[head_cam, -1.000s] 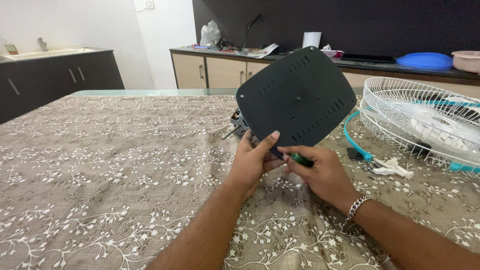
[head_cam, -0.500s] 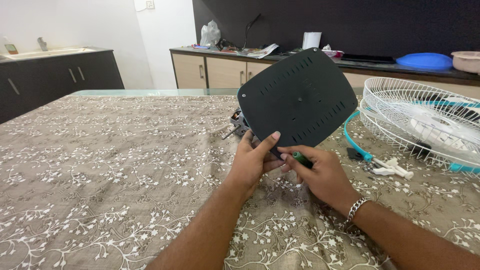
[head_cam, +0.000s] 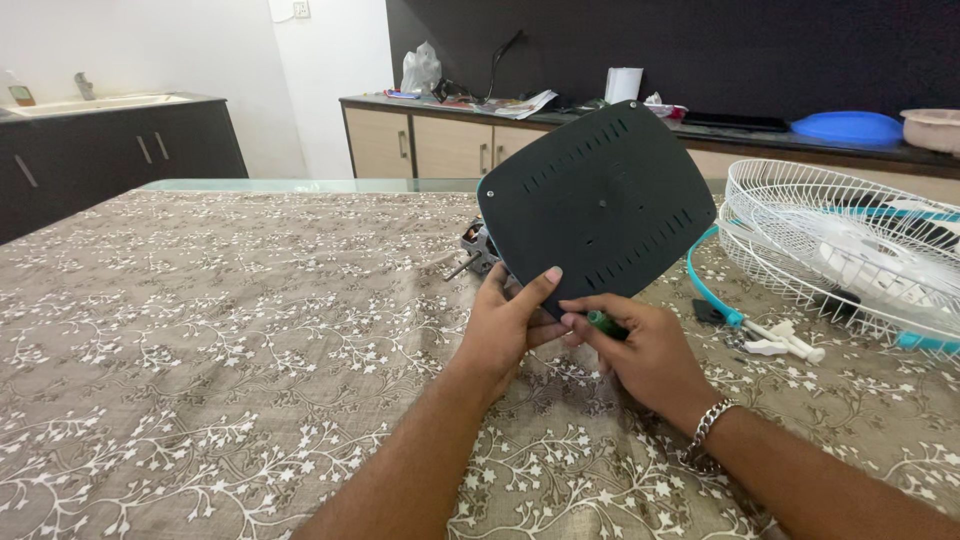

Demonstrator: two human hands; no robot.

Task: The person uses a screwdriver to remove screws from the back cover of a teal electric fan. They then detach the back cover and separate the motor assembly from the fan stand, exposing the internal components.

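A dark, rounded-square fan base plate (head_cam: 598, 205) with rows of slots stands tilted up over the table. My left hand (head_cam: 508, 325) grips its lower edge, thumb on the face. My right hand (head_cam: 645, 352) is closed around a green-handled screwdriver (head_cam: 605, 322) right below the plate's bottom corner. Behind the plate a metal motor part (head_cam: 477, 248) with a shaft pokes out on the left.
A patterned brown tablecloth (head_cam: 220, 330) covers the table. White wire fan guards (head_cam: 850, 245) with a teal rim lie at the right, small white parts (head_cam: 785, 343) beside them. A cluttered counter (head_cam: 560, 105) runs along the back wall; dark cabinets with a sink (head_cam: 100, 105) stand at left.
The base plate has shifted slightly to the right and down. Both hands stay at its lower edge, barely moved.
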